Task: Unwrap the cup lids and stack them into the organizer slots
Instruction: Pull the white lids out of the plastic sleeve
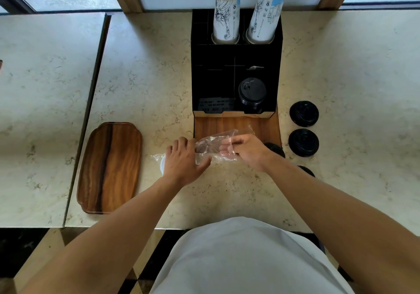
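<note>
While both bare forearms are reaching over the cream marble counter (pixel 145 71), the left hand (pixel 181 162) is lying over one end of a crumpled clear plastic wrapper (pixel 211 148), its fingers curling down onto the film and its thumb pressing along the near edge; the right hand (pixel 247 150) is gripping the other end, its fingers showing through the film as though slipped inside it, though whether they are pinching the plastic or anything within it is hard to tell. The wrapper is sitting just in front of the black slotted organizer (pixel 216 78) and partly over that organizer's wooden front panel (pixel 268 125); a pale round shape under the left hand's outer edge may be a white lid, but too little is showing to be sure. A stack of black plastic cup lids (pixel 251 93) is standing in the organizer's front right slot; two tall stacks of printed white paper cups (pixel 227 14) are rising from the two rear holes. Two loose black lids (pixel 303 113) are lying on the counter just right of the organizer, one behind the other; two more dark lids (pixel 276 149) are peeking out from behind the right wrist and forearm. A brown oblong wooden tray (pixel 111 168) is resting well left of the hands; a white garment (pixel 245 259) is filling the lower middle.
</note>
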Action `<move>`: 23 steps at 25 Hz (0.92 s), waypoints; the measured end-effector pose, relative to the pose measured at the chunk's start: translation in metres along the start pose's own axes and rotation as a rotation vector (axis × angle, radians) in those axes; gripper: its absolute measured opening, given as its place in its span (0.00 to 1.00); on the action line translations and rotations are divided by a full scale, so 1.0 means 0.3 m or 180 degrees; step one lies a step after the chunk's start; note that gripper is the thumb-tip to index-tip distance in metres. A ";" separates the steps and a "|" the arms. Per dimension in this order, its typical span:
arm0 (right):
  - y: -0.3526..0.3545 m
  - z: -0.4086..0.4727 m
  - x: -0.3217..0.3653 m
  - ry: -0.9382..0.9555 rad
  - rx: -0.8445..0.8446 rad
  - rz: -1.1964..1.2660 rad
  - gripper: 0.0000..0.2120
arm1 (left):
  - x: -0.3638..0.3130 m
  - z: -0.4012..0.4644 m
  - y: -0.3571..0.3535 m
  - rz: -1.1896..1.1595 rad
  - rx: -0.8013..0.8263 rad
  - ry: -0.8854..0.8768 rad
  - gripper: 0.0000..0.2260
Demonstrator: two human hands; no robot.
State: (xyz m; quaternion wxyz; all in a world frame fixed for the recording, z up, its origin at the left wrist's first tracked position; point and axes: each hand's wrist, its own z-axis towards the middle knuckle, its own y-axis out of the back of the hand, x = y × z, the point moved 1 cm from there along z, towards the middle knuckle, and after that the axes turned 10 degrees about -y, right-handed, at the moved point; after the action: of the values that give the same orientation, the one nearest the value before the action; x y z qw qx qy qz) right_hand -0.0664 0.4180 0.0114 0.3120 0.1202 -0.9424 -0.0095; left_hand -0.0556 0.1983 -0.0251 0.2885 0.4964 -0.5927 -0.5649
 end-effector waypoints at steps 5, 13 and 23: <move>-0.002 0.015 -0.031 -0.0225 0.0499 0.0373 0.14 | 0.011 -0.030 0.055 -0.1243 -0.0141 -0.0226 0.29; -0.040 0.045 0.018 -0.0078 0.0895 0.0464 0.17 | 0.113 -0.148 0.061 -0.0414 -0.0081 -0.0186 0.44; -0.139 0.061 0.055 -0.0462 0.1081 -0.0547 0.11 | 0.156 -0.226 -0.060 -0.0623 -0.0251 0.0126 0.47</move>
State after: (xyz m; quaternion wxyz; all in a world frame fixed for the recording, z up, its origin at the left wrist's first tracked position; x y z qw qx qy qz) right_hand -0.0809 0.3727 0.0025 0.2166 0.2501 -0.9367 0.1143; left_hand -0.0055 0.1318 -0.0395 0.2629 0.5512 -0.5129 -0.6033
